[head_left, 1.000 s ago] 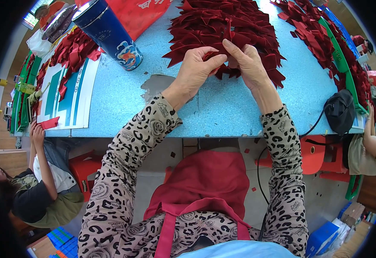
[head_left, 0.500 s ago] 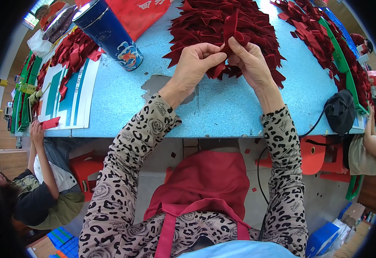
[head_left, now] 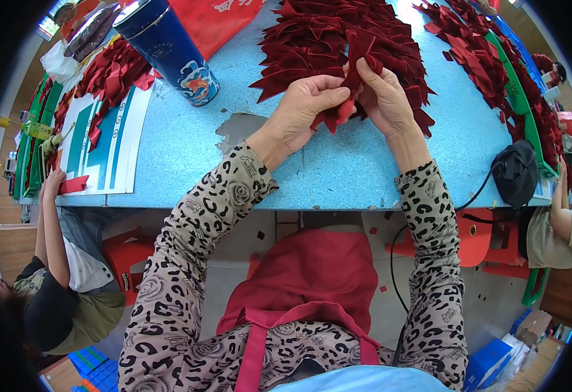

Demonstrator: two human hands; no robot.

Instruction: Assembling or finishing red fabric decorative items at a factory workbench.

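Fingers of left hand [head_left: 302,112] and right hand [head_left: 388,108] pinched the ribbon [head_left: 352,77] by the pile's [head_left: 328,46] six o'clock edge, its raised loop now shortened and lower ends splayed, so the shaping seemed further along.

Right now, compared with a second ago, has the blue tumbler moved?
No: the blue tumbler stands in the same spot, beyond and left of the grey worn patch.

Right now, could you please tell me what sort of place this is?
Probably a handicraft workshop: dark red ribbon pieces are heaped on a blue table, more lie along a green tray, and another person's hand is at a red strip.
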